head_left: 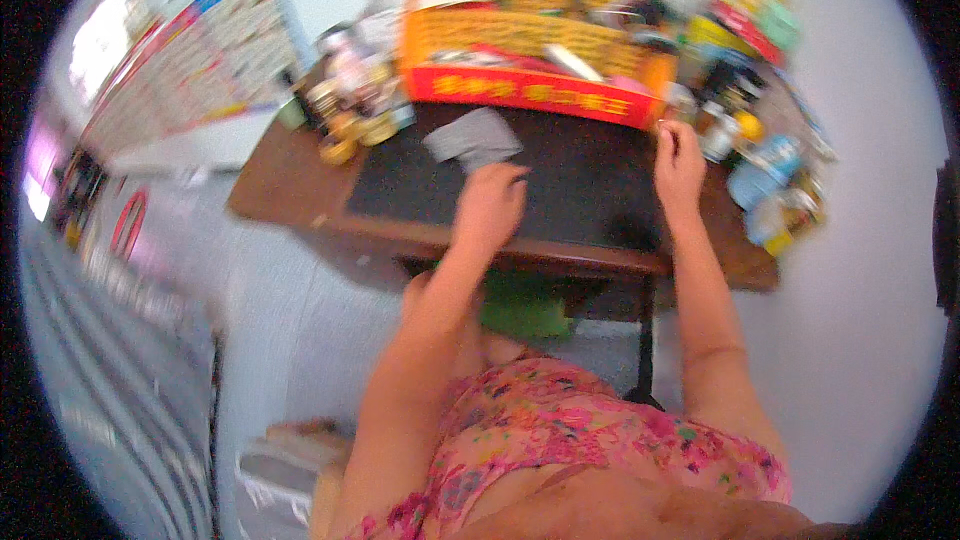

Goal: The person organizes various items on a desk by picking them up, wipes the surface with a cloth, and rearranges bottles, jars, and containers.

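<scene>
My left hand [490, 208] is closed on a grey cloth [476, 136], which spreads out ahead of the fingers over a dark mat [590, 190] on the desk. At the right, my right hand [680, 165] has its fingers curled together at the front right corner of a red and yellow cardboard box [530, 92]. It seems to grip that corner, though motion blur softens the fingertips. Assorted small items fill the box, among them a white slim object [573, 63].
Small bottles and jars [350, 105] crowd the brown desk's [285, 180] left end. More bottles and packets [750, 130] cluster on the right, beside a light blue item [765, 170]. A printed poster [215, 50] hangs at the left. Something green [525, 312] shows under the desk.
</scene>
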Demonstrator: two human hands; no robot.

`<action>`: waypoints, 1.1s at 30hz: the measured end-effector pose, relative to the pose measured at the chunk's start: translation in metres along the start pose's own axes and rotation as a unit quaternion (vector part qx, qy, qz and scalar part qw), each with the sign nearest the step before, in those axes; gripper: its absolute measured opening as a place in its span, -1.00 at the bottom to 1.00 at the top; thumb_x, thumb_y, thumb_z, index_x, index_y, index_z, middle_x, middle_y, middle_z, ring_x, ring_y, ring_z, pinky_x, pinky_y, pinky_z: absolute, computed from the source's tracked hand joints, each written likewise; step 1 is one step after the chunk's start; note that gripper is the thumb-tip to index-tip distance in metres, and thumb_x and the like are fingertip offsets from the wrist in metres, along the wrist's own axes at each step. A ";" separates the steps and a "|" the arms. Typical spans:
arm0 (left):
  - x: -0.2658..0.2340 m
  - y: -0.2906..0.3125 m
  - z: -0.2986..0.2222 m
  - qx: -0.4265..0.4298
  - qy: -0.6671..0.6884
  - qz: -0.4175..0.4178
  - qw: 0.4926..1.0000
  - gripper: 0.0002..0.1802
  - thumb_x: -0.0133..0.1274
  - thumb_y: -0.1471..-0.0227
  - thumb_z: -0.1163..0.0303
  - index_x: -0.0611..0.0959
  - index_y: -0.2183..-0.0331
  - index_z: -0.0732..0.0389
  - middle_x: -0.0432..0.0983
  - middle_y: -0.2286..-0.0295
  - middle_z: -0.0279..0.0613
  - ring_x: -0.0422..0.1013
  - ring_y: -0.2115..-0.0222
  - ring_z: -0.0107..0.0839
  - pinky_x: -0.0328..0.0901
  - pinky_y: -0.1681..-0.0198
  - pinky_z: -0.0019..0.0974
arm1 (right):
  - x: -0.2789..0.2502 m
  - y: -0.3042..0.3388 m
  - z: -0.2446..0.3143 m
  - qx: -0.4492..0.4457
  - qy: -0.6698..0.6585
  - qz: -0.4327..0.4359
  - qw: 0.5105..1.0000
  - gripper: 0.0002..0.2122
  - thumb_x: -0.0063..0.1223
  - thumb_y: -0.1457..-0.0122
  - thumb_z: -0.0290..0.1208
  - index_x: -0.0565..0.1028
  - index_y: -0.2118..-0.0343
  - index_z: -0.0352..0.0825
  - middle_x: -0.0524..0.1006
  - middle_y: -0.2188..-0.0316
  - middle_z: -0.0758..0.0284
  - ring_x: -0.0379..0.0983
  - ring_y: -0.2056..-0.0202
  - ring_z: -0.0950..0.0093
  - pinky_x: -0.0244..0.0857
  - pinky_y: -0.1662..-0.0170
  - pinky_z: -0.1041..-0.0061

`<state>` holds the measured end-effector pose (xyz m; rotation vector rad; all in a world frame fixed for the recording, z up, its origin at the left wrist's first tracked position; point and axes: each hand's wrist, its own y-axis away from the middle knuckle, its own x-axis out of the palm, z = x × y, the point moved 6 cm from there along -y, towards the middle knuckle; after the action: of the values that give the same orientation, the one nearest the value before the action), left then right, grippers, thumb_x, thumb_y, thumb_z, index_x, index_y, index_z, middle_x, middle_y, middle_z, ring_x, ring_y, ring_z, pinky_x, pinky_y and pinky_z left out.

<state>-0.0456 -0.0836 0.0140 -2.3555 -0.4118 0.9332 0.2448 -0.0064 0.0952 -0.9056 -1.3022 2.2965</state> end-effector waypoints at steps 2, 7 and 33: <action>-0.013 0.002 -0.010 0.029 0.067 -0.099 0.992 -0.78 0.09 -0.09 0.55 0.68 0.18 0.25 0.59 0.20 0.06 0.49 0.12 0.06 0.38 -0.01 -0.05 | 0.029 0.007 0.059 -0.053 -0.056 0.160 0.984 -0.88 0.01 -0.31 -0.42 0.53 0.17 -0.30 0.57 0.24 0.17 0.52 0.17 0.09 0.41 0.08 0.21; -0.077 0.014 0.010 -0.022 0.065 -0.281 0.957 -0.80 0.00 -0.10 0.68 0.63 0.23 0.28 0.54 0.28 -0.04 0.50 0.22 -0.10 0.40 0.12 -0.21 | 0.136 0.030 0.144 -0.219 -0.136 0.350 0.901 -0.62 0.09 -0.28 -0.35 0.44 -0.14 -0.31 0.46 -0.14 0.13 0.33 -0.21 0.12 0.20 -0.29 0.22; -0.281 -0.128 0.365 -0.299 0.092 -0.037 0.949 0.00 0.09 0.20 0.73 0.19 -0.32 0.16 0.47 -0.04 -0.03 0.40 -0.07 -0.16 0.30 -0.11 -0.16 | 0.216 0.063 0.148 -0.193 -0.069 0.477 0.855 -0.38 0.08 -0.27 -0.07 0.29 -0.27 -0.40 0.22 -0.35 0.09 0.01 -0.41 0.11 -0.22 -0.46 0.08</action>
<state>-0.5102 0.0288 0.0225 -2.9122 -0.7889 0.5960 -0.0133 -0.0086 0.0191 -1.8995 -1.6520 2.8677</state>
